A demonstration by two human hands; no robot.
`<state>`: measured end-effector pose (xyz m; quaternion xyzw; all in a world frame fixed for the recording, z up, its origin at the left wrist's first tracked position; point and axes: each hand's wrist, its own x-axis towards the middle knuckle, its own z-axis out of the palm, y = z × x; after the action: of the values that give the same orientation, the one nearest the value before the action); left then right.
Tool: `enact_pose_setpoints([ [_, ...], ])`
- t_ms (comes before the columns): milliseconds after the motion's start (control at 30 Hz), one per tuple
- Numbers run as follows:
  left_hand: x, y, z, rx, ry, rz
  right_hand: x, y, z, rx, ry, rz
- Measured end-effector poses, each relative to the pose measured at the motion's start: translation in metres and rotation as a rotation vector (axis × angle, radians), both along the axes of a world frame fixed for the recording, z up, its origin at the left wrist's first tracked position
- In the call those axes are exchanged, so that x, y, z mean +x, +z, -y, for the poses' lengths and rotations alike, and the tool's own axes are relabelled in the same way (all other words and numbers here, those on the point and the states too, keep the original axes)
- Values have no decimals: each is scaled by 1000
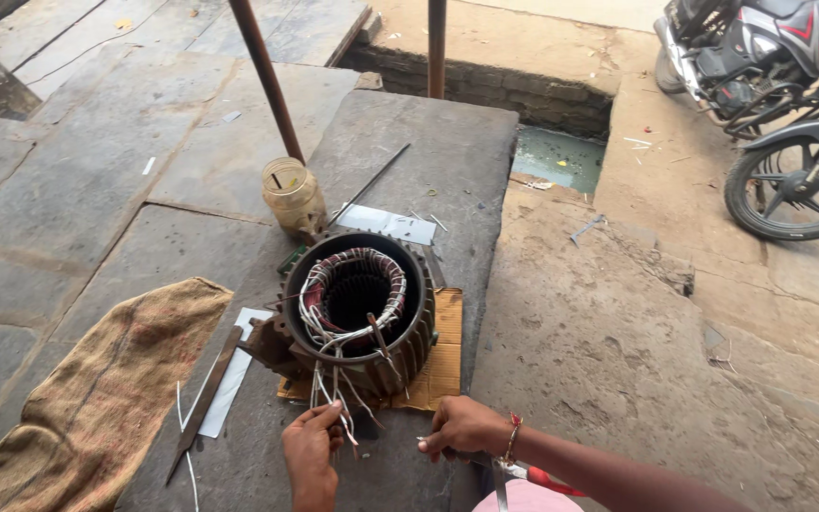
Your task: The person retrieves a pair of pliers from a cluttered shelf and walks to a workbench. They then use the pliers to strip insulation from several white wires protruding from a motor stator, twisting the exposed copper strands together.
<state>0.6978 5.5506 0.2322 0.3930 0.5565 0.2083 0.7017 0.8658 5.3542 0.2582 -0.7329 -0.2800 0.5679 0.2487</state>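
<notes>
Several thin wire leads [338,403] hang from the copper winding of a motor stator [357,313], which stands on a cardboard square [443,365] near the front edge of the stone slab [428,152]. The left hand [310,450] pinches the leads closed; the right hand [462,425] is closed on a small tool, too hidden to identify. Holding the bundle taut while separating single strands seems wisest. A jar [291,194], a flat metal strip [203,403] and burlap sacking [97,398] lie toward the left.
</notes>
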Motion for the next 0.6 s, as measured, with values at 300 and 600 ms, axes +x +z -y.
enact_pose_setpoints([
  [300, -49, 4, 47, 115, 129, 155, 18, -8, 20, 74, -373, 40],
  [600, -93, 39, 147, 335, -319, 49, -13, 46, -9, 309, -563, -88],
])
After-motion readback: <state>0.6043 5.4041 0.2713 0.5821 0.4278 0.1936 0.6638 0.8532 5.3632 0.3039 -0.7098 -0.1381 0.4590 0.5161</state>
